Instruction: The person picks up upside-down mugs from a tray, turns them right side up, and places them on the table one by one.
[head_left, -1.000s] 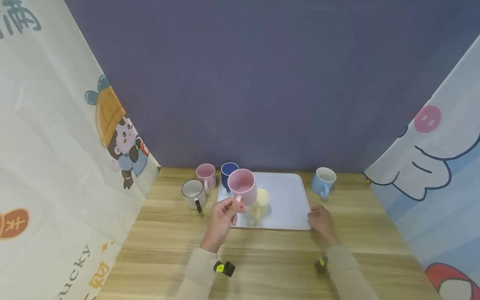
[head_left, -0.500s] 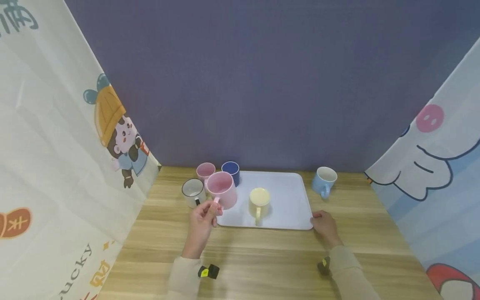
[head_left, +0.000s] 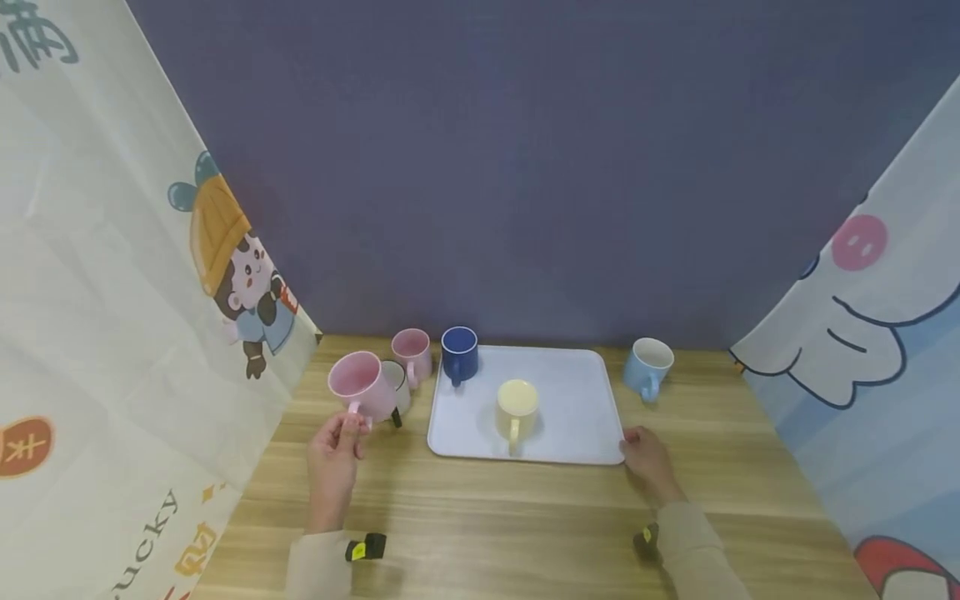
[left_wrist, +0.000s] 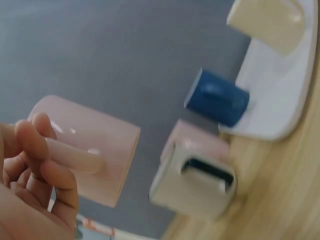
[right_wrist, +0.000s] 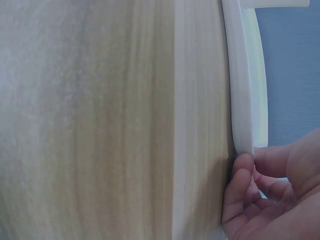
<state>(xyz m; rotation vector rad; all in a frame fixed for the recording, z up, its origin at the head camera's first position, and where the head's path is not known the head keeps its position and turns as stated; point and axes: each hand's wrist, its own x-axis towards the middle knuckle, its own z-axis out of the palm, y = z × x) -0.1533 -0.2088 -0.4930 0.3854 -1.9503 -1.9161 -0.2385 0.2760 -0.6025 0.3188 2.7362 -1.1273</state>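
- Screened-off booth, wider setting unclear.
- Cartoon-printed sheets (head_left: pixel 112 333) flank the left grip (head_left: pixel 333 467) and right grip (head_left: pixel 648 460).
- Dark backdrop (head_left: pixel 510 167) beyond both.
- Wood-grain counter (head_left: pixel 487 525) beneath.

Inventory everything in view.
Table: 1, brown, foreground
Tray: 1, white, on table
Yellow mug: 1, yellow, tray's front
Dark mug: 1, navy, tray's back left
Light mug: 1, pale blue, right of tray
White mug: 1, white, black handle, left of tray
Standing mug: 1, pink, behind white mug
Held mug: 1, pink, left of tray
Backdrop: 1, slate blue, behind table
Printed cloths: 2, whitish, either side
Wrist devices: 2, black, at cuffs
Sleeves: 2, beige, forearms
Left hand: 1, gripping mug handle
Right hand: 1, pinching tray corner
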